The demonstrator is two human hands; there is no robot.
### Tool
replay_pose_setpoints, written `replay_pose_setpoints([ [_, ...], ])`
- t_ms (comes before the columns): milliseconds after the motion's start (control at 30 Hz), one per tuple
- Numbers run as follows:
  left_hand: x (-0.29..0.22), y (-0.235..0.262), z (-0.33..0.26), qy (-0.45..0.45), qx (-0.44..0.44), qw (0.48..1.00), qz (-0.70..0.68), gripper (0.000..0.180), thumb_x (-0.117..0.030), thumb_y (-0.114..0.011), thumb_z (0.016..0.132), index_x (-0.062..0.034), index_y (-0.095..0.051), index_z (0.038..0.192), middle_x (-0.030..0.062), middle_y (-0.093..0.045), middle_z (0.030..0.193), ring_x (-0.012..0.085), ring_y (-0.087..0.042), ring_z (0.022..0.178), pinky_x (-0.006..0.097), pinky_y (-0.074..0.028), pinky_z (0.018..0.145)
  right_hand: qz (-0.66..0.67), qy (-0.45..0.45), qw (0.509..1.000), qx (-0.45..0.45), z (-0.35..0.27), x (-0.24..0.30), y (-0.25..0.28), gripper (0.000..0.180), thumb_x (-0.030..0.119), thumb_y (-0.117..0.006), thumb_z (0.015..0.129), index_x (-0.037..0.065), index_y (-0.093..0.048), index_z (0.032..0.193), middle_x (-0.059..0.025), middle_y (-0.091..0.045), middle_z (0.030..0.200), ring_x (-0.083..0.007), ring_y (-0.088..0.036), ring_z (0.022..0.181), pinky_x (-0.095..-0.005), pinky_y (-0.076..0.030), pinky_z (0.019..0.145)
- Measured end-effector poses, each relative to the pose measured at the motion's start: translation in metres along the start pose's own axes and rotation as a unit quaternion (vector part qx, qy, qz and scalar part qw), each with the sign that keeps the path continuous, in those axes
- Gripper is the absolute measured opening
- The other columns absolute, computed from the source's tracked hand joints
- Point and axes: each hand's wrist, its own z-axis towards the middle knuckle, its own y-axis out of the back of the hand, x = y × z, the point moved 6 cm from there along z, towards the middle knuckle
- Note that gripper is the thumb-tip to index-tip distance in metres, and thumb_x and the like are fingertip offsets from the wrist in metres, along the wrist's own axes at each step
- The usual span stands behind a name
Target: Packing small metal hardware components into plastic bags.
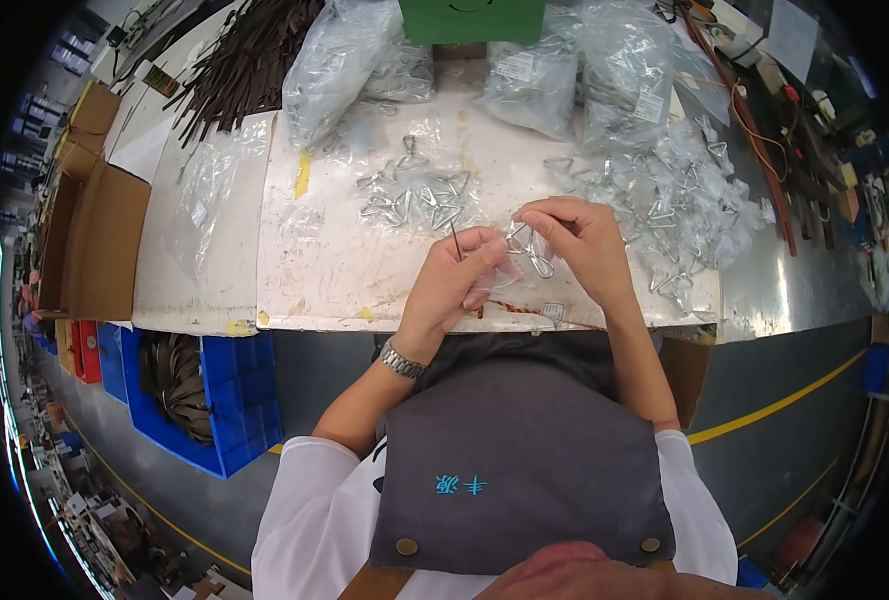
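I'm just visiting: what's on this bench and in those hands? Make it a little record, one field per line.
Left hand: holds a thin dark rod; silver metal watch at its wrist
Right hand: pinches a shiny silver triangular wire piece
White bench, middle: pile of silver wire pieces
Bench right: heap of plastic-wrapped silver pieces
Bench far side: bulging clear plastic bags, green box, dark flat strips
Below, left: blue plastic crate holding brown strips
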Motion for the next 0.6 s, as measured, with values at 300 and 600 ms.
replay_pose_setpoints([
  [300,0.003,-0.003,0.0,-0.036,-0.025,0.999,0.029,0.018,-0.019,-0.071,0.104,-0.0039,-0.071,0.114,0.0047,-0.076,0.091,-0.001,-0.041,0.051,0.018,-0.029,0.045,0.113,-0.04,0.993,-0.011,-0.007,-0.02,-0.01,0.017,0.014,-0.072,0.103,-0.002,-0.075,0.106,0.0038,-0.064,0.078,-0.0031,-0.053,0.068,-0.0221,-0.043,0.062],
  [600,0.005,-0.012,-0.005,-0.017,0.015,0.999,-0.047,0.024,-0.021,-0.067,0.107,-0.0012,-0.07,0.12,0.0089,-0.076,0.089,0.0006,-0.039,0.048,0.019,-0.03,0.044,-0.002,0.027,0.994,-0.104,-0.015,0.002,-0.006,0.018,0.014,-0.067,0.106,-0.002,-0.073,0.101,0.0061,-0.053,0.071,-0.0022,-0.045,0.066,-0.022,-0.035,0.058],
])
